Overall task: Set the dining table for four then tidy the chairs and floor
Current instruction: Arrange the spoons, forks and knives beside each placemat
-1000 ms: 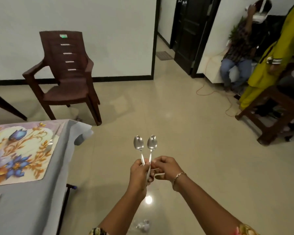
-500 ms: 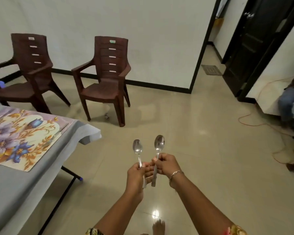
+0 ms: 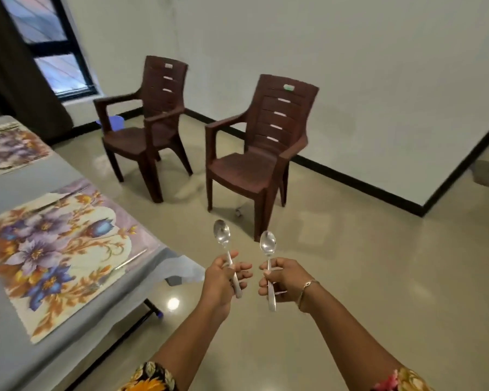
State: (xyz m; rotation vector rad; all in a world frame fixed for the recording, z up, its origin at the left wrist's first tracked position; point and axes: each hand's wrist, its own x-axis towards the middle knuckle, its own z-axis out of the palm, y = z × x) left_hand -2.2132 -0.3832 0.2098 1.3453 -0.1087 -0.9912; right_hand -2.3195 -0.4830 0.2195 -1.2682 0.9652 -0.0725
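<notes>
The hands have drawn apart since a moment ago, so the spoons that were held side by side are now split one to each. The left hand (image 3: 222,280) is closed round the handle of the left spoon (image 3: 222,235), and the right hand (image 3: 285,280) round that of the right spoon (image 3: 268,244). Both bowls point up, over the floor just off the corner of the table (image 3: 17,356). The person has also turned toward the flowered mat (image 3: 54,255), so I'd guess laying the spoons comes next. The near chair (image 3: 243,170) and far chair (image 3: 136,139) stand well back from the table.

Left spoon (image 3: 222,236), right spoon (image 3: 268,244) — upright
</notes>
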